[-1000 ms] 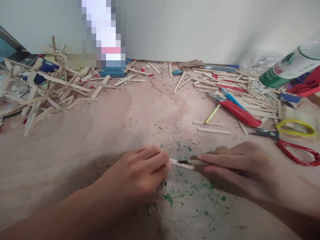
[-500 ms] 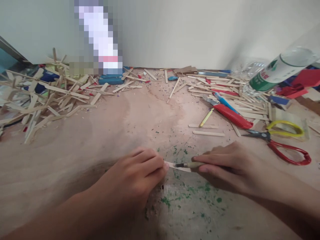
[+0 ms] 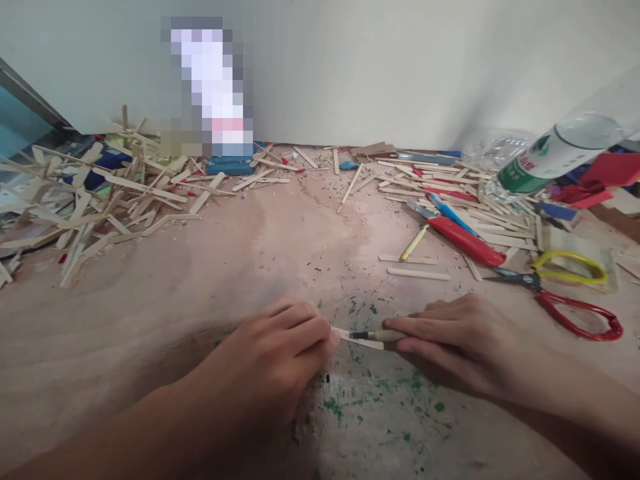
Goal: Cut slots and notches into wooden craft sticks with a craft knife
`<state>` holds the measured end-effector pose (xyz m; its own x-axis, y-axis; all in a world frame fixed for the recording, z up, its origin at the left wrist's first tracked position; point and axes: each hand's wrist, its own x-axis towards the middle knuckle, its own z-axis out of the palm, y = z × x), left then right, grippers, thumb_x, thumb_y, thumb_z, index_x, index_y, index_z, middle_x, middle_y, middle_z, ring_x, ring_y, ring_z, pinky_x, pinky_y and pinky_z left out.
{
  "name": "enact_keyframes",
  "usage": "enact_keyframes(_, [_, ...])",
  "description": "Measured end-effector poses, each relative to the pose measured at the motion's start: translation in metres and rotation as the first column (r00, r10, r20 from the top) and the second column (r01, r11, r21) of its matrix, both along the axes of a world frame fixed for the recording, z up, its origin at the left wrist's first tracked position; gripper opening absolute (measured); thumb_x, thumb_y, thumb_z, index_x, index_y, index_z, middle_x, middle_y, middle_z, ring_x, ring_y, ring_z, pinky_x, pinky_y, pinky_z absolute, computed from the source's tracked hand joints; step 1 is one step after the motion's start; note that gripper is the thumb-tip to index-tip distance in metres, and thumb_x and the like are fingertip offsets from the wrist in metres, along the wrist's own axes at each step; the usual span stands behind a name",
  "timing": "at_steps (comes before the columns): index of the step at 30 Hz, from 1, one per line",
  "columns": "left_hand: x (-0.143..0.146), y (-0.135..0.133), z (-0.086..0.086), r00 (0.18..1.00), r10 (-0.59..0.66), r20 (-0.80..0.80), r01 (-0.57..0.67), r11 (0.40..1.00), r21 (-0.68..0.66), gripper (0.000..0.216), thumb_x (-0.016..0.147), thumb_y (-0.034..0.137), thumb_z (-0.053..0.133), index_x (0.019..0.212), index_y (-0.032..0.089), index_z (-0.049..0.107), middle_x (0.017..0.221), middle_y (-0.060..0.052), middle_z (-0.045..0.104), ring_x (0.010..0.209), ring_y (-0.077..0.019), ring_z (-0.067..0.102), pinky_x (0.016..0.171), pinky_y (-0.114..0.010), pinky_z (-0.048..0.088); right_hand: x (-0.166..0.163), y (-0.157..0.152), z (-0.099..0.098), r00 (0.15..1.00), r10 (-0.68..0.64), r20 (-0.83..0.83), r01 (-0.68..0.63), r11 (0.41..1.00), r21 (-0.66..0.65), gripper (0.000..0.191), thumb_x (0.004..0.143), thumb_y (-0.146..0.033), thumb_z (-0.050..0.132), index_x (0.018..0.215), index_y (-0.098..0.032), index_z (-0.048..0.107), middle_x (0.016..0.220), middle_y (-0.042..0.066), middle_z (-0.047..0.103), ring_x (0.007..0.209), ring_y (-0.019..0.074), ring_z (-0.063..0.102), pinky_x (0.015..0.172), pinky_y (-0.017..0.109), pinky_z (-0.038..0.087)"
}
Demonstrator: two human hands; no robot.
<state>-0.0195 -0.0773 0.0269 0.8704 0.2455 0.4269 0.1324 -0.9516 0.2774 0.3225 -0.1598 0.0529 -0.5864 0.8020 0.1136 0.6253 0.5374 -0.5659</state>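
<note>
A short wooden craft stick (image 3: 356,339) lies flat on the brown board near its front edge. My left hand (image 3: 273,360) is closed, its fingertips pressing down the stick's left end. My right hand (image 3: 457,343) is closed round a small craft knife (image 3: 377,335) with a pale handle. The knife's dark blade rests on the stick, pointing left. Green paint flecks cover the board beneath both hands.
A heap of loose craft sticks (image 3: 100,200) fills the back left. At right lie a red utility knife (image 3: 463,240), red-and-yellow scissors (image 3: 565,293), a tipped plastic bottle (image 3: 545,157), two single sticks (image 3: 417,273) and a yellow pen (image 3: 414,243). A white wall stands behind.
The hands, stick and knife keep their grip and pose; only the view has shifted slightly, so everything sits a little lower in the frame.
</note>
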Motion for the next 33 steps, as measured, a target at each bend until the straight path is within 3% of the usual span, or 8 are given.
enact_keyframes(9, [-0.002, -0.002, -0.014, 0.998, 0.015, 0.053, -0.014, 1.000, -0.007, 0.034, 0.117, -0.007, 0.054, 0.130, 0.015, 0.078, 0.113, -0.004, 0.088, 0.104, -0.0239, 0.083, 0.099, -0.042, 0.066, 0.002, -0.001, -0.005, 1.000, 0.011, 0.000, -0.011, 1.000, 0.005, 0.046, 0.143, -0.037, 0.054, 0.128, -0.017, 0.092, 0.082, 0.000, 0.078, 0.065, 0.0121, 0.072, 0.062, 0.029, 0.048])
enact_keyframes(14, [-0.002, -0.001, -0.009, 1.000, 0.006, 0.007, -0.006, 1.000, 0.002, 0.033, 0.121, -0.005, 0.052, 0.131, 0.014, 0.077, 0.113, -0.002, 0.089, 0.104, -0.0226, 0.083, 0.102, -0.040, 0.066, 0.000, -0.002, -0.004, 1.000, 0.001, 0.010, 0.000, 1.000, -0.017, 0.048, 0.143, -0.039, 0.053, 0.119, -0.017, 0.089, 0.080, -0.002, 0.075, 0.065, 0.0108, 0.071, 0.063, 0.028, 0.047])
enact_keyframes(23, [-0.003, -0.002, -0.008, 1.000, 0.010, 0.010, -0.010, 1.000, 0.007, 0.033, 0.123, -0.003, 0.050, 0.130, 0.016, 0.076, 0.115, -0.002, 0.090, 0.104, -0.0217, 0.083, 0.104, -0.038, 0.063, 0.000, -0.006, -0.012, 1.000, -0.020, 0.005, 0.020, 1.000, 0.016, 0.044, 0.143, -0.037, 0.056, 0.125, -0.018, 0.091, 0.084, 0.001, 0.080, 0.067, 0.0123, 0.071, 0.064, 0.029, 0.046])
enact_keyframes(30, [-0.003, 0.000, -0.005, 1.000, 0.026, 0.006, -0.026, 0.998, 0.048, 0.036, 0.123, -0.004, 0.050, 0.125, 0.016, 0.079, 0.109, -0.003, 0.086, 0.101, -0.0218, 0.080, 0.100, -0.039, 0.061, 0.005, -0.007, 0.003, 0.998, -0.054, -0.030, 0.052, 0.997, -0.064, 0.039, 0.140, -0.035, 0.061, 0.129, -0.019, 0.095, 0.098, 0.007, 0.092, 0.074, 0.0141, 0.081, 0.070, 0.028, 0.057])
enact_keyframes(33, [-0.004, -0.001, -0.006, 0.998, 0.042, 0.048, -0.045, 0.997, 0.066, 0.035, 0.125, -0.003, 0.050, 0.129, 0.016, 0.079, 0.110, -0.004, 0.086, 0.100, -0.0223, 0.079, 0.100, -0.039, 0.060, 0.007, -0.007, 0.006, 0.996, -0.090, -0.018, 0.089, 0.994, -0.062, 0.036, 0.138, -0.034, 0.065, 0.132, -0.021, 0.098, 0.092, 0.006, 0.092, 0.069, 0.0146, 0.079, 0.066, 0.029, 0.055])
